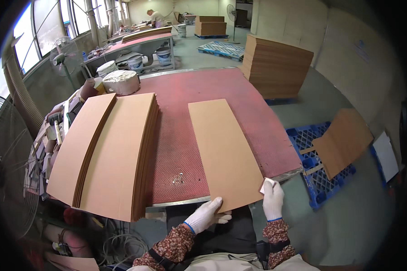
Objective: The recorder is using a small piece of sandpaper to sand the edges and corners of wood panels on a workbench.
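A long, thin brown board (224, 153) lies on the red mesh-covered table (172, 135), its near end sticking out past the table's front edge. My gloved left hand (208, 216) grips that near end at its left corner, thumb on top and fingers underneath. In my gloved right hand (273, 201) is a small white block (267, 185), pressed to the board's right edge near the close corner. The block's far side is hidden, so its exact kind is unclear. Two stacks of similar boards, a tall stack (117, 158) and a lower stack (79, 153), stand to the left.
Blue pallets lie right of the table, the nearer pallet (323, 180) bearing a leaning brown panel (343, 142). A tall panel stack (276, 65) rises behind. Fans, including a caged fan (9, 167), and a brush (55, 124) are at left. Cables (124, 241) lie below. Another person (157, 19) works far off.
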{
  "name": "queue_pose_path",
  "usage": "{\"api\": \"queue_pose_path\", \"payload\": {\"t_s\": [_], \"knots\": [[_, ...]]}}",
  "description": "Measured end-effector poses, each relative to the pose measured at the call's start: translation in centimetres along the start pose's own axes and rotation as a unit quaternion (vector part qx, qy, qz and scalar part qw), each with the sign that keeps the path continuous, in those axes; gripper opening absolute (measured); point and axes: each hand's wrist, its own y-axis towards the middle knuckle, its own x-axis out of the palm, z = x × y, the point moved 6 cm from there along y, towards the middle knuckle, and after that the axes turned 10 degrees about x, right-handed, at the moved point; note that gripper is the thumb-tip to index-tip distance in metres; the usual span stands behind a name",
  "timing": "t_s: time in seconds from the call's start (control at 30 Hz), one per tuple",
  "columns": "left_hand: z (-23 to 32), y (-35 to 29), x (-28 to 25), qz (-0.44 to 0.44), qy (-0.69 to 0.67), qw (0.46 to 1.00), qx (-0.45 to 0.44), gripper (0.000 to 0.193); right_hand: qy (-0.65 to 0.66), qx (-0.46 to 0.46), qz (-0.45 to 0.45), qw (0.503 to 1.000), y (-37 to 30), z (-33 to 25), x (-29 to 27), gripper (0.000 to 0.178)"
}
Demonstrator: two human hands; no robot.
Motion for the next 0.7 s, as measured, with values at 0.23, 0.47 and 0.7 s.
{"api": "queue_pose_path", "payload": {"t_s": [0.23,0.47,0.7], "knots": [[0.0,-0.8,-0.5,-0.003,-0.001,1.0,0.001,0.06,0.008,0.016,-0.005,1.0,-0.4,0.8,0.7,0.044],[-0.5,0.0,-0.5,-0.011,-0.035,0.999,0.007,0.06,-0.023,0.006,0.004,1.0,-0.6,-1.3,0.4,0.046],[1.0,0.3,1.2,-0.004,-0.013,1.0,-0.01,0.058,-0.059,0.014,0.029,0.998,0.5,-2.3,-0.4,0.048]]}}
